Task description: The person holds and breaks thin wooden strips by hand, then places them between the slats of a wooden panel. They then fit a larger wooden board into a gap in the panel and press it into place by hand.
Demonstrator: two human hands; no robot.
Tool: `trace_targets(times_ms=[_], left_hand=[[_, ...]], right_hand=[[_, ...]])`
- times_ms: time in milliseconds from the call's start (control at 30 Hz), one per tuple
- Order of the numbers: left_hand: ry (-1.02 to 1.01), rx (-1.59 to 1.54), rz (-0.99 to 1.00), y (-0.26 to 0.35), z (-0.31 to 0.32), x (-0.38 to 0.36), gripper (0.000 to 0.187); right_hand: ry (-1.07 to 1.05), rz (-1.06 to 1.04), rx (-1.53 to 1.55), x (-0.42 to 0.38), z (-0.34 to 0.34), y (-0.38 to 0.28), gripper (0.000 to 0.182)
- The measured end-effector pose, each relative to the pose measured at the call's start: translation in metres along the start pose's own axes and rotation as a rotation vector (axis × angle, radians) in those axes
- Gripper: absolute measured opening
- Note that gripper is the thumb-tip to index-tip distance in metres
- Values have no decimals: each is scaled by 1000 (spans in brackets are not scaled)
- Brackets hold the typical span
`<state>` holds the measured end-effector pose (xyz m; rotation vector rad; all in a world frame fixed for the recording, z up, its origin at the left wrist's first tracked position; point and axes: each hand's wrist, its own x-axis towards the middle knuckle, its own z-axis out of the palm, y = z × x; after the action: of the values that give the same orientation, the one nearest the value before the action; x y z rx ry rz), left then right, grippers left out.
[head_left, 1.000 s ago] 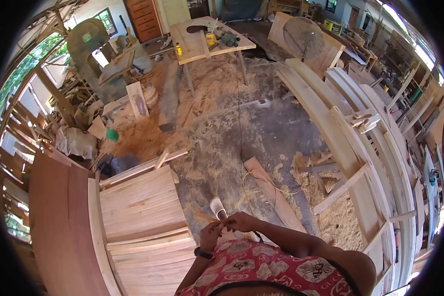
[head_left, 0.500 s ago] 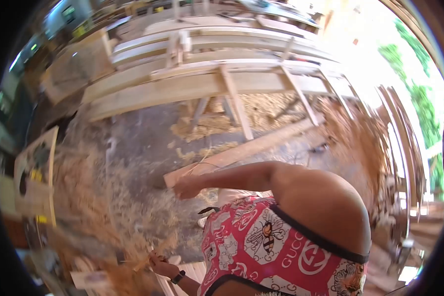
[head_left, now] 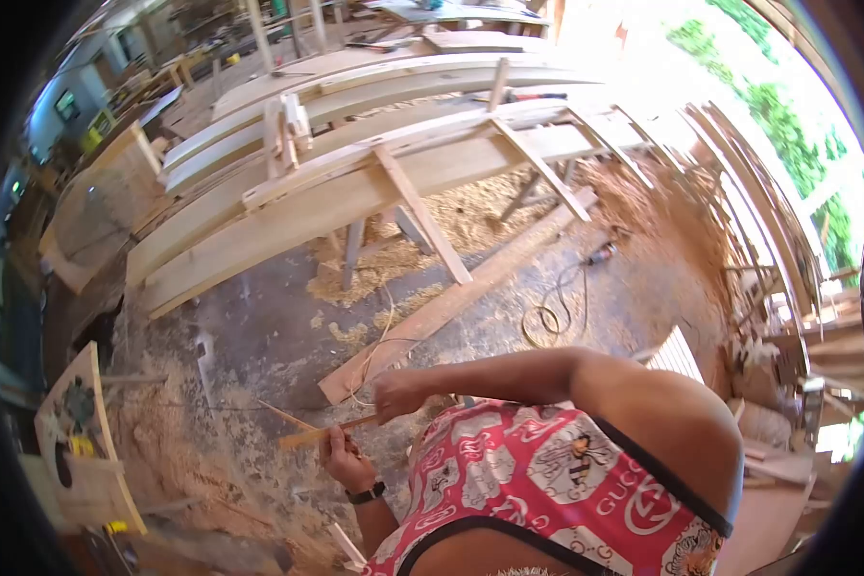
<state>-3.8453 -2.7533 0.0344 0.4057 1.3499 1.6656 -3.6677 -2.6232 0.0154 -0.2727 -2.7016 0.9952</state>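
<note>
Thin wood sliver [head_left: 322, 433] held at chest height | left hand [head_left: 348, 463] and right hand [head_left: 398, 392] both pinching it | looks light, brittle, splintery; best gripped mid-length | sawdust floor [head_left: 259, 336] below.

A woodworking shop: stacked planks [head_left: 355, 182], sawdust [head_left: 192, 451] everywhere.

Open floor [head_left: 259, 336] is being left before the hands [head_left: 379, 422], while passage beyond is being blocked by the plank [head_left: 451, 302] and timber frame [head_left: 374, 182].

Shirt [head_left: 538, 480]: red with a white and black printed pattern, including bees, trimmed in black. Wood strip [head_left: 322, 434]: pale tan. Watch strap [head_left: 366, 494]: black. Planks [head_left: 355, 182]: light yellow.
</note>
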Motion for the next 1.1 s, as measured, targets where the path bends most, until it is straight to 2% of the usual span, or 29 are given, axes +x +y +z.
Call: trace_targets(times_ms=[100,133,200,233,300,333,433,567,633,667,700,733,767,833,867,933,967,1033,1100], left_hand=[[113,-40,-25,12,17,14,15],[134,-51,-3,10,19,17,15],[-6,211,61,8,26,18,14],[16,210,74,6,31,17,14],[-115,430,159,1,50,15,15],[-105,467,244,0,68,13,19],[-50,447,303,-4,99,15,22],[23,478,313,-10,106,13,22],[84,465,246,-7,109,-5,21],[190,429,250,-7,103,-16,21],[106,486,212,-8,90,-27,21],[50,514,198,-12,82,-37,23],[216,432,256,-15,78,-43,23],[64,669,281,-13,43,-74,32],[171,655,271,-6,29,-99,32],[45,729,135,7,24,-116,35],[71,723,125,4,23,-124,35],[87,492,111,-12,27,-131,33],[73,442,50,-2,26,-136,33]], right_hand=[[-366,225,-70,-54,-33,24,35],[-378,198,-80,-69,-41,27,35],[-106,424,321,-88,-61,23,37],[-119,402,320,-84,-69,20,37],[-62,484,541,-75,-87,16,41],[-52,405,515,-71,-89,17,40],[-107,283,493,-53,-95,19,40],[-149,232,498,-43,-101,34,32],[-176,246,511,-41,-99,38,31],[-188,268,522,-37,-96,36,30],[-316,203,502,-36,-86,28,30],[-260,266,622,-38,-82,27,29],[-206,328,722,-31,-87,29,29],[-169,405,858,-21,-70,13,27],[-241,383,808,-18,-61,5,26],[-323,342,802,-8,-60,-8,26],[-352,337,807,-3,-59,-19,26],[-397,291,865,4,-59,-31,27],[-421,310,891,18,-42,-39,28]])
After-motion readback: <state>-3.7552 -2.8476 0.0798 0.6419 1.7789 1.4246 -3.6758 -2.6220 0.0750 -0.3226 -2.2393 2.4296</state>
